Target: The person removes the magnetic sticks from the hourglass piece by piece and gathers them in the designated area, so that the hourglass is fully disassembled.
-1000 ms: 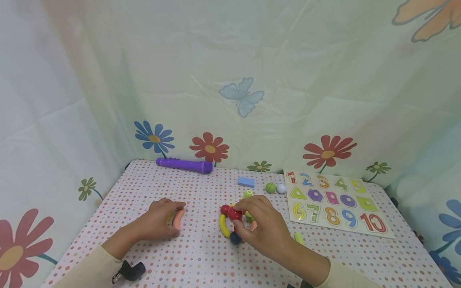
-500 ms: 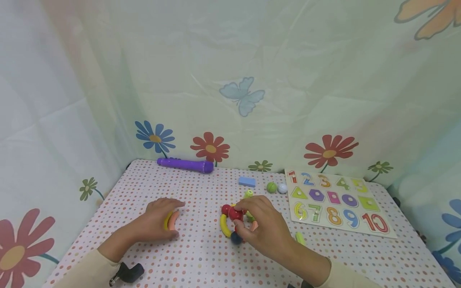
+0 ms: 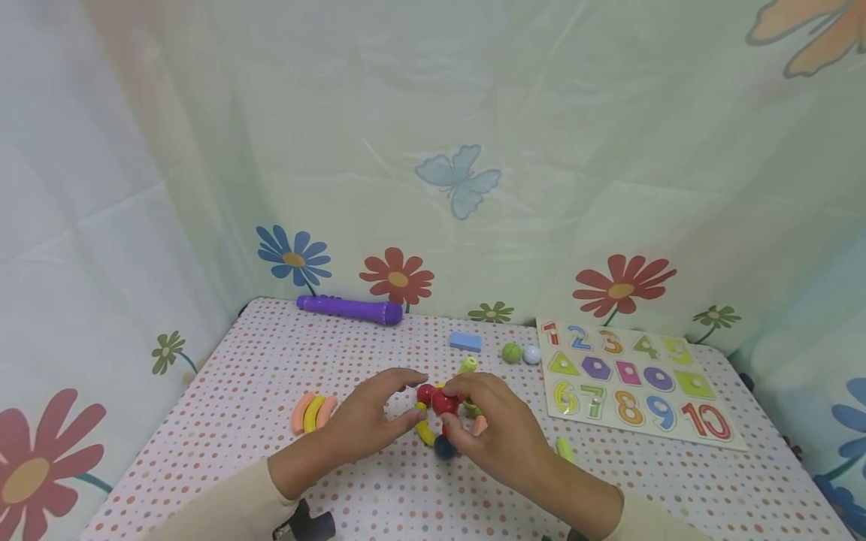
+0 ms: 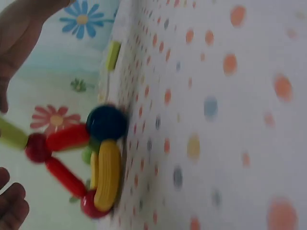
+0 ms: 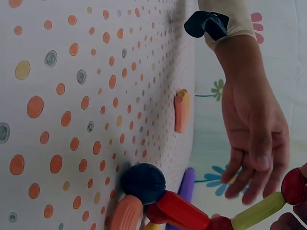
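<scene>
A toy built of magnetic-looking balls and sticks stands on the table. It has a navy ball (image 5: 143,183), a red stick (image 5: 181,210), a yellow curved stick (image 4: 109,175) and a raised light-green stick (image 5: 259,211). At the top of that green stick is a red ball (image 5: 293,186), which my right hand (image 3: 497,413) pinches between thumb and fingers. My left hand (image 3: 365,417) hovers just left of the toy, thumb and fingers spread, holding nothing. In the right wrist view that left hand (image 5: 256,124) hangs with relaxed fingers. Part of the toy is hidden behind my right hand.
Pink and yellow curved sticks (image 3: 314,413) lie side by side at left. Behind are a purple toy microphone (image 3: 349,309), blue block (image 3: 465,342), green ball (image 3: 512,353) and white ball (image 3: 532,354). A number puzzle board (image 3: 639,383) and a green stick (image 3: 564,450) are at right.
My left hand has moved right, from over the loose curved sticks to beside the toy, leaving those sticks lying together. My right hand has stayed on the red ball.
</scene>
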A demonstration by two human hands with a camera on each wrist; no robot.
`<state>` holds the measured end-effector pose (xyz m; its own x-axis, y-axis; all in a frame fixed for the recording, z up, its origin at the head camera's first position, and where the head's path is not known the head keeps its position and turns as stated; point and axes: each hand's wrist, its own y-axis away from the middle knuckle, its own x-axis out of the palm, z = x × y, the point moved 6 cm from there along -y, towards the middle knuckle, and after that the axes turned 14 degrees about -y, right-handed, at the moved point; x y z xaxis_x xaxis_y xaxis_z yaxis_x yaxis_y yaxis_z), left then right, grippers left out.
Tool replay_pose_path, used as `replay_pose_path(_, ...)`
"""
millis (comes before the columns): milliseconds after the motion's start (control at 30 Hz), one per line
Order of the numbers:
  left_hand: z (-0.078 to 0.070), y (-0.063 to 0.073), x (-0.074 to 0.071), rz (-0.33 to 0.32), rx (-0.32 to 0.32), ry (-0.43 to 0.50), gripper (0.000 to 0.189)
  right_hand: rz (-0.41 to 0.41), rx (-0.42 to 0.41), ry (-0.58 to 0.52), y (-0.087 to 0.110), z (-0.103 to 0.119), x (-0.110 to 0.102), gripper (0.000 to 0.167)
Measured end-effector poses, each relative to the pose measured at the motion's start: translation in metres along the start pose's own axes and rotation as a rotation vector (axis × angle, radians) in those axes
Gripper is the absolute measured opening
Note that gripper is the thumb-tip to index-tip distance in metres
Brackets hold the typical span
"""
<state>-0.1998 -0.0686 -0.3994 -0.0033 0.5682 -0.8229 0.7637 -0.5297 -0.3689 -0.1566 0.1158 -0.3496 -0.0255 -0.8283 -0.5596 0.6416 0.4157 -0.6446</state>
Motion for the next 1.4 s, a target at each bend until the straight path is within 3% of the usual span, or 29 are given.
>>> replay_pose_path(167,-0.016,-0.012,0.011,-0.132,0.123,0.103,0.041,0.001,-0.018,-0.034,0.001,0.001,0.001,0.043)
replay_pose_path(533,-0.021,-0.023,0.024,-0.194,0.088,0.168,0.040,-0.002,0.000,-0.103,0.005,-0.002,0.001,0.043)
replay_pose_path(733,-0.023,-0.024,0.024,-0.179,0.062,0.163,0.039,0.017,-0.020,-0.108,0.005,-0.001,0.002,0.050)
replay_pose_path(933,-0.024,-0.025,0.023,-0.186,0.082,0.127,0.037,0.015,-0.044,-0.118,0.004,-0.001,0.002,0.054)
replay_pose_path(1200,-0.021,-0.025,0.025,-0.188,0.095,0.154,0.038,0.012,0.055,-0.125,0.005,-0.005,0.000,0.056)
replay_pose_path(1400,-0.020,-0.025,0.026,-0.153,0.072,0.170,0.032,-0.013,0.043,-0.079,0.008,-0.009,-0.018,0.056)
